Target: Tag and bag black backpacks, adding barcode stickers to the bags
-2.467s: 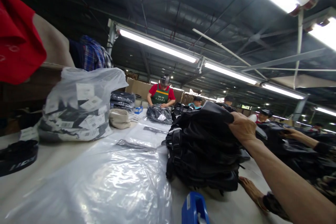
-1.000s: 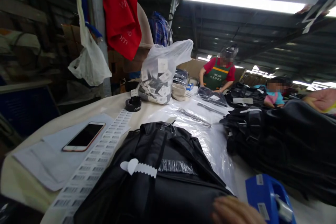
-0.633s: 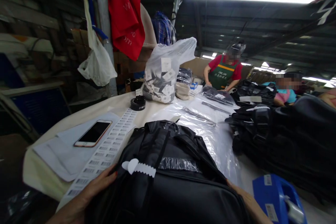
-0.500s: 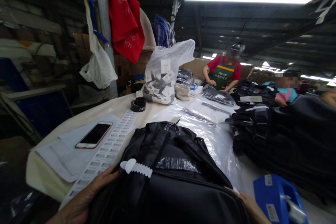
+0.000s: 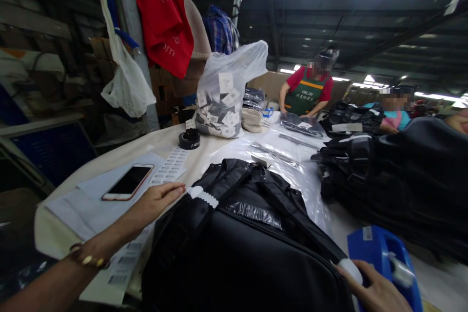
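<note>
A black backpack lies before me on the table, its shoulder straps facing up and a clear plastic-wrapped patch between them. White wraps sit on the straps: a wavy-edged one on the left and a rounded one low on the right. My left hand rests at the bag's left side, fingers stretched out, tips beside the left wrap. At the lower right, my right hand closes on the backpack's edge by the right wrap; part of its grip is hidden.
A phone lies on papers at left, beside a barcode sticker strip and black tape roll. Behind stands a plastic bag of tags. A blue dispenser and black bags are at right. A co-worker stands across.
My left hand has come up and forward along the backpack's side to the strap wrap. The backpack has turned, its right side nearer me, and my right hand shows more.
</note>
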A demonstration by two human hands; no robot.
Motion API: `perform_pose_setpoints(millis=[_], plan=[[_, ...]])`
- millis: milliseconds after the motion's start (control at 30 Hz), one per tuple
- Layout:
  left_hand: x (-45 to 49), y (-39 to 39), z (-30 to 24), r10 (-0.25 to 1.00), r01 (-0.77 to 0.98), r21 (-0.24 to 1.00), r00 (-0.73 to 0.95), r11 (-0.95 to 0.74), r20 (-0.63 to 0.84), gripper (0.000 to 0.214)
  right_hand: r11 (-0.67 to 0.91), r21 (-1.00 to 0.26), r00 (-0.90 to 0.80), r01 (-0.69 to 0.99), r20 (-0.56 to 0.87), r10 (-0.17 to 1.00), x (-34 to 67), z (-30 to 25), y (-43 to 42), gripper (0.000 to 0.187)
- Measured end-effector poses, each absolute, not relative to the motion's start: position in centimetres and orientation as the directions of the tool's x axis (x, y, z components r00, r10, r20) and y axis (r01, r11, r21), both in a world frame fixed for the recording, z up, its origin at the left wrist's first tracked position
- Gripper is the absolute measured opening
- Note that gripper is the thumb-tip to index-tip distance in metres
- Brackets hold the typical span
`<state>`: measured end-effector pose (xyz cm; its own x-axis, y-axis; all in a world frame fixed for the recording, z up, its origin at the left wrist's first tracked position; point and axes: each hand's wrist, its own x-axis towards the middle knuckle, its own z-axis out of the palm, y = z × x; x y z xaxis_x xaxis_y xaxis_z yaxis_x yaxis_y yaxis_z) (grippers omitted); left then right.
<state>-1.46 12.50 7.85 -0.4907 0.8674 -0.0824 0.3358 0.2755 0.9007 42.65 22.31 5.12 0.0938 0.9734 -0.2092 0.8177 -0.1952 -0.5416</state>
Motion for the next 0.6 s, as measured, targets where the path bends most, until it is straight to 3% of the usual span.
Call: perform_pose_setpoints(millis=[100, 200, 333, 467, 600], plan=[[-0.2, 12.5, 9.0, 0.917, 0.49, 0.831, -0.394, 0.262, -0.057, 0.076, -0.236, -0.674, 0.024, 0.7, -0.308, 0.951, 42.2, 8.7, 23.3, 0.04], [1.2, 12.7, 8.6, 0.907, 0.589, 0.761, -0.421, 0.27, 0.005, 0.091, -0.375, -0.857, -0.153, 0.353, -0.449, 0.881, 40.2, 12.2, 22.2, 0.028], [3.0, 12.6, 7.0, 0.91, 0.667, 0.707, -0.407, 0.234, 0.082, 0.078, -0.493, -0.868, -0.351, 0.067, -0.483, 0.802, 35.2, 11.2, 18.2, 0.033], [3.8, 12.4, 6.5, 0.925, 0.696, 0.678, -0.375, 0.237, 0.062, 0.065, -0.168, -0.984, -0.247, 0.066, -0.179, 0.952, 32.1, 6.0, 15.5, 0.045], [3.4, 12.7, 6.7, 0.937, 0.703, 0.668, -0.35, 0.246, 0.024, 0.053, -0.149, -0.977, -0.162, 0.155, -0.173, 0.972, 33.4, 3.9, 15.6, 0.063]])
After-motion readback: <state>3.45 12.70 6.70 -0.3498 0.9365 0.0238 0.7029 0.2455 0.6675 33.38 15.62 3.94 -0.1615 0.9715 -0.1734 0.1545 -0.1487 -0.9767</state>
